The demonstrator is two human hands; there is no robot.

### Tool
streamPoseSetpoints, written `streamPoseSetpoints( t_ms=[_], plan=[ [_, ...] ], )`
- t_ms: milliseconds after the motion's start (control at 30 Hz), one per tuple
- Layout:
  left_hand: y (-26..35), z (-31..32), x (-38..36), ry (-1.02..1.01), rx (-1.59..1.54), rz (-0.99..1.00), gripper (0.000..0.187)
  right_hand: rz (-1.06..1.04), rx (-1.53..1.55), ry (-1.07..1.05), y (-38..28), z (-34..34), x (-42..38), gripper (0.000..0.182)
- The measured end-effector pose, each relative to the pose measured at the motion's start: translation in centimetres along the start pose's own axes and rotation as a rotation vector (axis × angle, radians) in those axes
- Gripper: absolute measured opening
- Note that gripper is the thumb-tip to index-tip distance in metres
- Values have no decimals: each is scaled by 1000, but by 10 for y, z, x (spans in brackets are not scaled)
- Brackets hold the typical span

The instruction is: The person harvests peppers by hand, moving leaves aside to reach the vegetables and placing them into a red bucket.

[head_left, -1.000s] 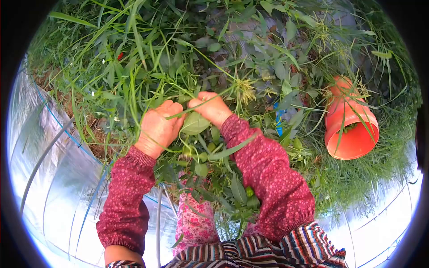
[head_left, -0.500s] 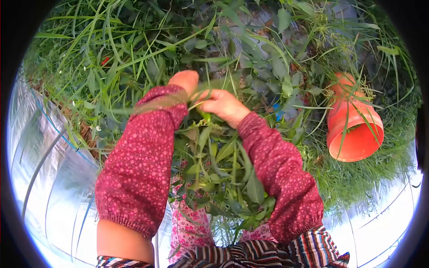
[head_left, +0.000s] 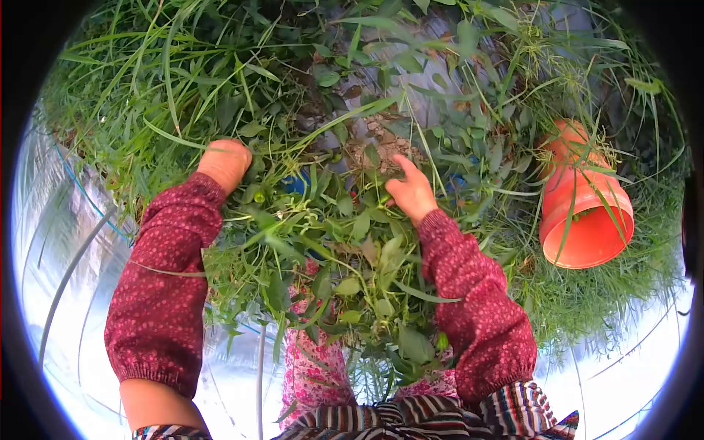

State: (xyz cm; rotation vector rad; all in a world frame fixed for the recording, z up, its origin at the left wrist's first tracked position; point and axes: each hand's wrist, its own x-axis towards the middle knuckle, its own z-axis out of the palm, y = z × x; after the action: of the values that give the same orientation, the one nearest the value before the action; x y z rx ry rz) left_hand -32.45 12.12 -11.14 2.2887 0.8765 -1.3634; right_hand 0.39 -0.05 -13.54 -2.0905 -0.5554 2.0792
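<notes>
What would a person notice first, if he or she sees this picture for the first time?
Probably the bright orange bucket, lying on its side among the grass at the right, its open mouth toward the camera. Next come the two arms in dark red patterned sleeves: the left hand and the right hand are spread apart and reach into a dense leafy green plant in the middle.

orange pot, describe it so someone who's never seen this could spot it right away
Look right of the person's right hand, into the tall grass. The orange pot lies tipped on its side there, open mouth facing the camera. It is the only orange thing among the green.
</notes>
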Motion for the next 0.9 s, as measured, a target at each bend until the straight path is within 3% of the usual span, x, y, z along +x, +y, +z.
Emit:
streamPoseSetpoints(
  t_ms=[133,200,333,467,567,700,733,800,900],
  plan=[
    [-9,4,-10,101,18,28,13,75,295,55,28,-15,-24,52],
    [-13,2,-14,139,27,68,15,52,446,-18,34,-22,-28,46],
    [0,1,-7,111,71,51,15,-39,199,-201,28,-14,-29,36],
    [25,-4,6,172,-12,116,16,-123,-119,-316,43,-5,-33,48],
    [31,-20,14,320,-509,-74,18,-128,-30,-255,51,0,-35,53],
    [50,-43,40,445,-540,-124,13,-133,44,-183,31,1,-34,51],
    [61,-60,46,396,-366,-47,15,-232,-35,-205,32,4,-35,49],
    [94,-78,68,363,-220,93,15,-160,-68,-232,37,5,-42,51],
    [156,-68,104,51,-163,325,14,-212,-111,-207,40,7,-41,54]
  ],
)
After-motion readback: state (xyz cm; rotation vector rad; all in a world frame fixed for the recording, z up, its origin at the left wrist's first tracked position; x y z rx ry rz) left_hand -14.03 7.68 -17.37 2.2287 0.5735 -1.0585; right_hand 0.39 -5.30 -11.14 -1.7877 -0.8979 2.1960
